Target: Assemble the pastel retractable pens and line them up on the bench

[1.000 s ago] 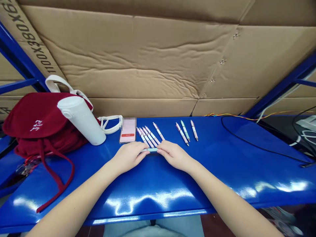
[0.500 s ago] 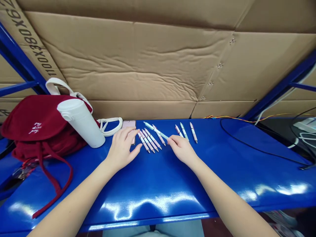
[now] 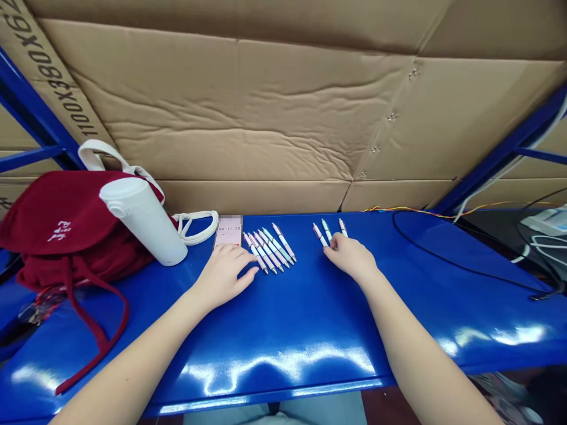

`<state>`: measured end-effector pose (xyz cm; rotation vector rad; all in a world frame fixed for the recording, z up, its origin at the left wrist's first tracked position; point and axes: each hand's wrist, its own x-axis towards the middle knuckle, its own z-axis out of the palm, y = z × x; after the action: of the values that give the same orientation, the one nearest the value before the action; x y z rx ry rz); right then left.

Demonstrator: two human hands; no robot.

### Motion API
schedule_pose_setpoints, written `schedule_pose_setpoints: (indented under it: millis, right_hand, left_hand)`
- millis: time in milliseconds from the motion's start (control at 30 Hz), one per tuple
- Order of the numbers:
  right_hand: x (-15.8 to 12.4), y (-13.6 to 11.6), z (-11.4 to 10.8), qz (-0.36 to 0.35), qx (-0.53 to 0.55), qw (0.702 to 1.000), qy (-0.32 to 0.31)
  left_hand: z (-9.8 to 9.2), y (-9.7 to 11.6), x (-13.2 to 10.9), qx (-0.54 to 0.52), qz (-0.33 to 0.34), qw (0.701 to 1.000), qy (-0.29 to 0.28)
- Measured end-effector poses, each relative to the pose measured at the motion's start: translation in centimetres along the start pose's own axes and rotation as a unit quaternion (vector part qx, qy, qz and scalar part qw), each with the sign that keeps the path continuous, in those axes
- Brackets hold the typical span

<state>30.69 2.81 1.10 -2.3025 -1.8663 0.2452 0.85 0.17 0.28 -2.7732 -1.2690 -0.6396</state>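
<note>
My left hand rests with its fingers spread at the near end of a pink phone, beside a row of pens. These pens have white barrels and pink or green parts; they lie side by side at a slant, among them a green pen and a pink pen at the right end. My right hand is over three other pens, thumb and forefinger closed around the lower part of the middle, green-tipped pen. Left of it lies a pink-tipped pen, right of it another pink pen, partly hidden by my hand.
A white bottle leans against a dark red bag on the left of the blue table. A white strap loop lies near the phone. Cardboard stands behind. A black cable runs along the right.
My right hand let go of the green pen, which now lies in the left row, and moved right to the three pens. My left hand shifted slightly toward me, uncovering more of the phone.
</note>
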Motion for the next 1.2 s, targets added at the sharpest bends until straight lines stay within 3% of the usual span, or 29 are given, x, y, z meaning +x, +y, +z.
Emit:
schedule_pose_setpoints:
  millis: [133,233,300,367,467,567,700,1000,1200]
  right_hand:
    - [0.4,0.3,0.3,-0.005,-0.031,0.998,-0.05]
    - [0.2,-0.2,0.3,-0.031,-0.019,0.999,-0.02]
    - [-0.4,-0.9,0.3,-0.084,0.034,0.996,0.006]
    - [-1.5,-1.9,0.4,-0.169,0.116,0.979,0.008]
    - [-3.7,-3.9,1.3,-0.281,0.216,0.934,-0.042]
    - [-5.4,-5.7,2.3,-0.348,0.246,0.899,-0.097]
    - [-5.6,-5.8,2.7,-0.346,0.251,0.897,-0.115]
    - [-4.9,-5.2,2.2,-0.333,0.282,0.879,-0.19]
    - [-4.8,-5.3,3.1,-0.373,0.255,0.885,-0.114]
  left_hand:
    - [0.3,0.0,0.0,-0.017,0.002,0.999,-0.042]
    - [0.4,0.2,0.0,-0.031,0.006,0.998,-0.057]
    - [0.4,0.5,0.0,-0.023,0.01,0.999,-0.035]
    - [0.5,0.9,0.0,0.005,0.019,1.0,0.016]
    - [0.6,1.5,0.1,0.056,0.052,0.994,0.08]
    - [0.8,1.7,0.1,0.049,0.088,0.994,0.036]
    - [0.8,1.5,-0.1,0.013,0.06,0.997,-0.055]
    - [0.6,1.3,-0.3,-0.002,0.03,0.996,-0.085]
    - [0.4,1.3,-0.3,-0.024,0.03,0.994,-0.104]
